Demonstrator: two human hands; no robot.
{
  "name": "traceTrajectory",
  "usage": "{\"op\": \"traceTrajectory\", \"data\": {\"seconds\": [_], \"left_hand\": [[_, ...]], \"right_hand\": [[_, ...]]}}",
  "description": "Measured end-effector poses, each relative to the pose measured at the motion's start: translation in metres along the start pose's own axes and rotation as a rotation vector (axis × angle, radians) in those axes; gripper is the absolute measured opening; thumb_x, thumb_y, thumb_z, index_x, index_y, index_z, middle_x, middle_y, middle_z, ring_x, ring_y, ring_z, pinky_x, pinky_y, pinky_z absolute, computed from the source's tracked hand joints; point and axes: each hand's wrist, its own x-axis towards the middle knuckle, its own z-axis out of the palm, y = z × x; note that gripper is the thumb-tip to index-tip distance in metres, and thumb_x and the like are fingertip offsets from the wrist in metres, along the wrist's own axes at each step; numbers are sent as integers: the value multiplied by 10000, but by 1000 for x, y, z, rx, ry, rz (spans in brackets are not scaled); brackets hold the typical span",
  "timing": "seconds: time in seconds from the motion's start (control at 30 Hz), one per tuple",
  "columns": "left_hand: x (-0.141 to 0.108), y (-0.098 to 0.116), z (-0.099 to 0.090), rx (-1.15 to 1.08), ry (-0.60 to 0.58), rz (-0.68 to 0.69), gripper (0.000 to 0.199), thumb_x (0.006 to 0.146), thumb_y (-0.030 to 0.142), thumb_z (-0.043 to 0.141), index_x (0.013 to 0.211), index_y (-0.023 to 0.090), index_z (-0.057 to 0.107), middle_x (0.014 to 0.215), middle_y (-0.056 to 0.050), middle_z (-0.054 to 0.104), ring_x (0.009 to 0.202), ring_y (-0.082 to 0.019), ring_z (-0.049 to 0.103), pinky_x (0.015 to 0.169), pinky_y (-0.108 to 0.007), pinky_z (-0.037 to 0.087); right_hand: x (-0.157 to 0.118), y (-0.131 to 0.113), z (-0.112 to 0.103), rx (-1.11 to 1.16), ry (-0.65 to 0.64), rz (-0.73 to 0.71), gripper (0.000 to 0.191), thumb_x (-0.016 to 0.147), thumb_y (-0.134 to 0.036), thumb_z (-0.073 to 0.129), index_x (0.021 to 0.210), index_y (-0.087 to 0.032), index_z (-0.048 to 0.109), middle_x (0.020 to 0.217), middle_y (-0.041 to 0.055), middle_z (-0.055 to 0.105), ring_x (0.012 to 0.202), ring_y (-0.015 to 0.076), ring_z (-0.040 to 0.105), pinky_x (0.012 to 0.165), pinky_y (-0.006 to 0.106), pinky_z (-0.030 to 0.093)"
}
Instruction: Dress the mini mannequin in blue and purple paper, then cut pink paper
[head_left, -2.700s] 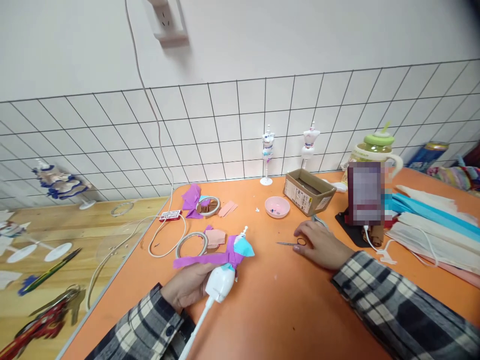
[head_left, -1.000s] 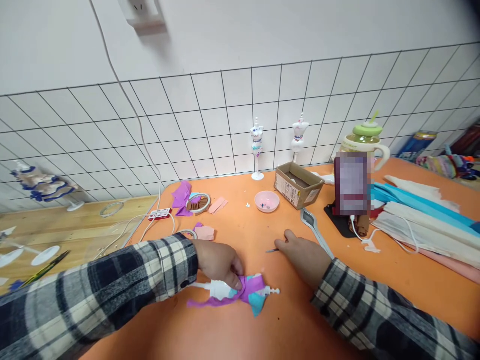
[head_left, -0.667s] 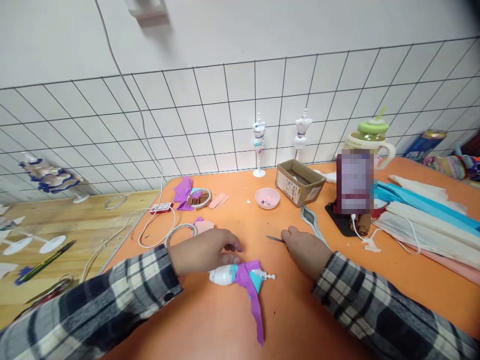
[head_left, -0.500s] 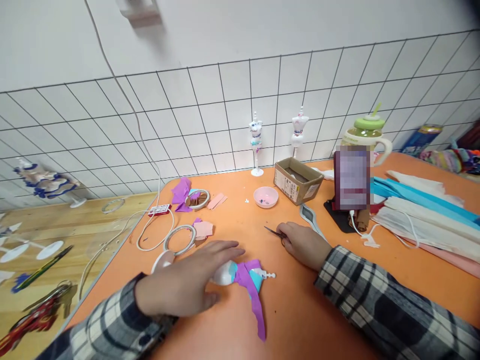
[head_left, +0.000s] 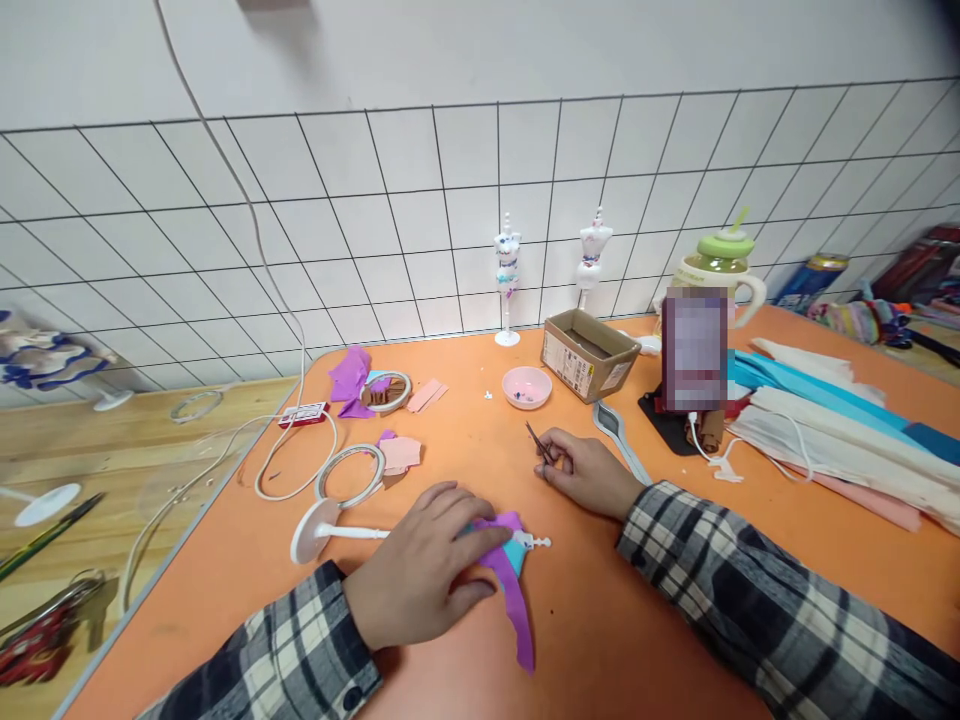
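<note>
A miniature dress form [head_left: 360,534] lies on its side, its white stand toward the left. Purple crepe paper [head_left: 516,610] and a turquoise piece cover its bust, and a purple strip trails toward me. My left hand [head_left: 427,565] is closed over the form's body, fingers across the top and thumb on the near side, hiding its waist. In my right hand [head_left: 581,468], thin pointed tweezers [head_left: 537,442] are pinched between thumb and fingers, tips pointing up and left. The tweezers are apart from the dress form.
Two upright dress forms [head_left: 507,270], a pink bowl [head_left: 527,388] and a cardboard box [head_left: 585,355] stand at the back. Tape rolls [head_left: 351,475] and paper scraps lie left. A phone [head_left: 695,350], a bottle [head_left: 720,265] and crepe paper strips [head_left: 825,430] are right. A white cable [head_left: 262,250] hangs left.
My left hand has moved right and down onto the dress form's body, uncovering its stand. My right hand has turned the tweezers more upright. The view has shifted slightly.
</note>
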Motion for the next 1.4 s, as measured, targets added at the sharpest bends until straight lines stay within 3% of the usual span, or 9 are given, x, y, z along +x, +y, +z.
{"op": "traceTrajectory", "data": {"seconds": [0.13, 0.3, 0.47, 0.63, 0.8, 0.97, 1.07, 1.27, 1.4], "left_hand": [[-1, 1, 7, 65, 17, 75, 332, 914, 192, 508, 1189, 284, 671, 1046, -103, 703, 954, -253, 636, 1037, -477, 376], [-5, -4, 5, 8, 127, 116, 444, 925, 135, 460, 1341, 271, 534, 1258, -95, 646, 1132, -215, 608, 1036, -402, 438], [-8, -6, 5, 97, 202, -39, 430, 852, 256, 613, 1272, 212, 528, 1192, -116, 677, 1079, -252, 643, 915, -371, 537], [-8, -7, 1, 33, 165, -138, 362, 859, 265, 588, 1215, 201, 569, 1164, -99, 704, 1020, -231, 681, 886, -353, 558], [-6, -8, -4, -86, 115, -236, 242, 882, 200, 517, 1064, 209, 676, 955, -54, 751, 841, -187, 701, 814, -326, 559], [-7, -15, -3, -191, 232, -330, 206, 843, 178, 558, 985, 195, 706, 936, -49, 761, 793, -163, 708, 726, -265, 556], [-7, -21, -1, -207, 271, -338, 166, 831, 148, 562, 868, 190, 718, 862, -35, 759, 758, -150, 704, 701, -245, 545], [-7, -29, 3, -252, 334, -391, 177, 826, 125, 563, 851, 194, 724, 825, -21, 758, 731, -133, 704, 677, -214, 538], [-5, -27, 3, -223, 379, -365, 175, 820, 115, 552, 831, 189, 710, 767, -7, 755, 668, -123, 698, 631, -192, 531]], "right_hand": [[2, 3, 1, 27, 2, 12, 145, 840, -313, 568, 924, -199, 541, 758, -29, 603, 600, 105, 510, 602, 226, 353], [-1, 6, -1, 79, -24, -35, 193, 810, -299, 598, 976, -201, 613, 793, -19, 619, 595, 97, 505, 607, 224, 371], [0, 2, -2, 74, -24, -73, 246, 799, -285, 608, 1021, -206, 677, 772, -16, 619, 617, 104, 497, 620, 224, 378], [-1, 6, -2, 96, -55, -65, 293, 795, -282, 614, 1064, -192, 688, 798, -5, 631, 634, 108, 514, 629, 225, 394], [3, -2, -4, 58, -74, -158, 318, 807, -268, 619, 1109, -196, 691, 853, 16, 670, 699, 125, 553, 681, 238, 409], [36, -33, -16, 111, -216, -125, 366, 756, -211, 645, 1120, -194, 617, 918, 10, 670, 759, 129, 597, 701, 235, 436], [46, -43, -24, 137, -275, -108, 301, 719, -236, 683, 994, -193, 567, 875, -12, 653, 743, 126, 602, 682, 234, 440], [23, -45, -33, -70, -496, -86, 324, 642, -320, 735, 878, -229, 533, 797, -53, 672, 684, 131, 576, 576, 233, 353], [17, -52, -29, -127, -529, -140, 393, 611, -429, 752, 890, -250, 541, 779, -65, 673, 634, 127, 544, 521, 238, 294]]}}
